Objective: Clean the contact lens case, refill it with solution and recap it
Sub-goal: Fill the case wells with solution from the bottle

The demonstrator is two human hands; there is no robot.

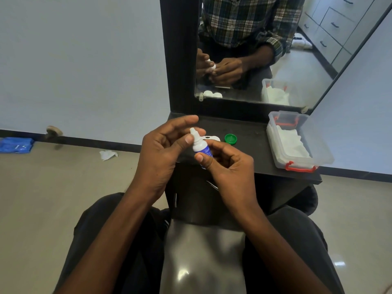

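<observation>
Mid-task, refill stage by the look of it: right hand (230,164) grips the solution bottle (200,146) round its body, thumb across the blue label, nozzle tilted up and away from the person. Left hand (164,149) is close against it, thumb resting near the bottle's neck, fingers loosely spread above the tip and not clamped on anything I can make out (no bottle cap visible in either hand, so can't tell if the nozzle is capped). Lens case (210,138) sits on the black shelf (250,145) just behind the hands, mostly hidden by them; one green cap (230,138) lies off beside it, to the right of the fingers. So at least one well looks uncapped. Whether cleaning is done I can't tell. Still left, I'd judge: fill the wells, screw caps on. Clear box of tissues (297,141) further right of the right hand
</observation>
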